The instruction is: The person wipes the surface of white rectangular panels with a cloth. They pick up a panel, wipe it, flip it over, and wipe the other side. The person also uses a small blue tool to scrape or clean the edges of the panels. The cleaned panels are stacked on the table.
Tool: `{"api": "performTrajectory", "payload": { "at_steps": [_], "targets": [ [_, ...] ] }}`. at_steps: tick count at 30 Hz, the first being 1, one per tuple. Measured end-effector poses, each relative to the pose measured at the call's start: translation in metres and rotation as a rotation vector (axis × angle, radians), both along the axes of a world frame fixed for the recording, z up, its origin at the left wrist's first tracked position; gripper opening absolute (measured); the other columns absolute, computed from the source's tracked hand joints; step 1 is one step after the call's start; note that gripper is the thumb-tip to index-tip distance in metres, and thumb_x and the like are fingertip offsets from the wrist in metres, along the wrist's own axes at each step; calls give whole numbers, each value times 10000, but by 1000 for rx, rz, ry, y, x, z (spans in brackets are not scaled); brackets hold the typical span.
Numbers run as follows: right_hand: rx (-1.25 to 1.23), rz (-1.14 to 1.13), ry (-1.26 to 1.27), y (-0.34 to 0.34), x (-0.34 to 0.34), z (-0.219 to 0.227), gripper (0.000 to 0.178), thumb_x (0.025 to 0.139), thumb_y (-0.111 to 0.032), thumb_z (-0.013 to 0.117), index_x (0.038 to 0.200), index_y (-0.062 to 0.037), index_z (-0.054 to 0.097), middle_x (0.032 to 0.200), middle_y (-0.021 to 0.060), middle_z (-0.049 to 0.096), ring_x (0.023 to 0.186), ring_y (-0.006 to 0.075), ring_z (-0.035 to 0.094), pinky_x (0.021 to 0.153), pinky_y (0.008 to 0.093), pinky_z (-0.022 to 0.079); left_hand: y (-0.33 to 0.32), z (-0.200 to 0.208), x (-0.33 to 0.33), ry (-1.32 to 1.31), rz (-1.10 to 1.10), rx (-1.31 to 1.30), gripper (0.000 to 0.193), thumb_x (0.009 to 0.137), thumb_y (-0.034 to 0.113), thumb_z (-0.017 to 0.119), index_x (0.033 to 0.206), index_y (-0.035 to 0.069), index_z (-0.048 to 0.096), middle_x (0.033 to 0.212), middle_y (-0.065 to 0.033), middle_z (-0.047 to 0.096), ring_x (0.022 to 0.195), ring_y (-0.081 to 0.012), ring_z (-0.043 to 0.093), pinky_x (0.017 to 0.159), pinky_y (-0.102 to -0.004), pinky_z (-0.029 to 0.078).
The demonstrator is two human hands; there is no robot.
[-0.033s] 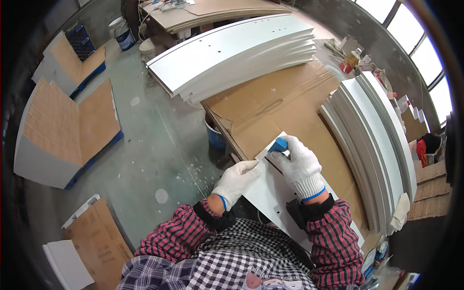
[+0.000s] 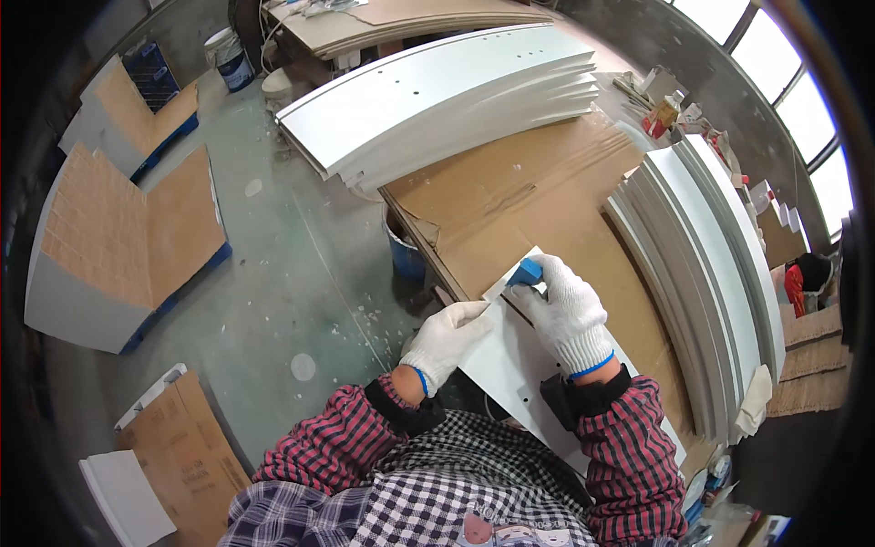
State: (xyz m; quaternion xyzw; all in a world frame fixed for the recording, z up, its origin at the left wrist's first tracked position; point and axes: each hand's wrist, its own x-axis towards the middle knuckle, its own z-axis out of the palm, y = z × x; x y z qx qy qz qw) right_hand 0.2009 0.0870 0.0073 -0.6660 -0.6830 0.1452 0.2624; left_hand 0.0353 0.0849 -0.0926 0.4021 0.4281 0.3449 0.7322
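Item: blue block (image 2: 525,273), one, small, angular. Held in my right hand (image 2: 567,308), gloved in white, between thumb and curled fingers; the block protrudes past the fingertips on the left side, toward the desk's left edge. It sits over a narrow white strip (image 2: 495,292) at the far end of the panel; whether the two touch, I cannot tell.

Item: white panel (image 2: 510,365), long, flat, with a small dark hole (image 2: 525,398). It runs from beneath my hands toward my body, overlapping the near part of the desk (image 2: 547,201). My right forearm crosses above it.

Item: left hand (image 2: 445,342), mine, gloved in white, fingers narrowed together at the panel's left side, fingertips near its far end, lower and left of the block. Whether it grips the panel or only rests there, I cannot tell.

Surroundings: one stack of curved white panels (image 2: 437,82) across the desk's far edge; a second stack of white panels (image 2: 693,255) along its right edge, a pale cloth (image 2: 755,401) at that stack's near end; a blue bucket (image 2: 406,260) below the desk's left edge.
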Motion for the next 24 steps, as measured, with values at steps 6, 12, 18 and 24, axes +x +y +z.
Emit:
{"api": "performTrajectory", "payload": {
  "at_steps": [6, 12, 18, 24],
  "targets": [
    [8, 45, -76, 15, -5, -10, 248, 807, -201, 703, 1016, -117, 600, 892, 108, 674, 814, 310, 665, 697, 376, 527, 2, 20, -2, 95, -29, -4, 447, 902, 190, 636, 1265, -49, 534, 1179, -63, 612, 1050, -92, 552, 926, -239, 435],
    [-16, -117, 177, 21, 13, 0, 300, 822, -207, 693, 1080, -85, 601, 913, 113, 688, 793, 249, 668, 722, 357, 521, 1, 12, -4, 46, -29, -16, 446, 898, 199, 646, 1255, -46, 543, 1179, -68, 613, 1045, -96, 556, 916, -242, 441],
    [-141, -97, 76, 10, 10, 3, 297, 814, -222, 685, 1073, -101, 605, 914, 123, 683, 785, 287, 664, 712, 373, 517, 1, 3, -1, 1, -13, -22, 467, 891, 186, 653, 1270, -54, 525, 1191, -74, 607, 1044, -103, 557, 924, -247, 444],
    [1, -141, -183, 16, 2, -12, 274, 806, -252, 689, 1029, -114, 611, 904, 125, 677, 812, 323, 661, 708, 402, 522, 2, 11, 1, 60, -36, -13, 470, 893, 171, 651, 1280, -57, 513, 1191, -85, 607, 1050, -108, 558, 928, -249, 446]
  ]
}}
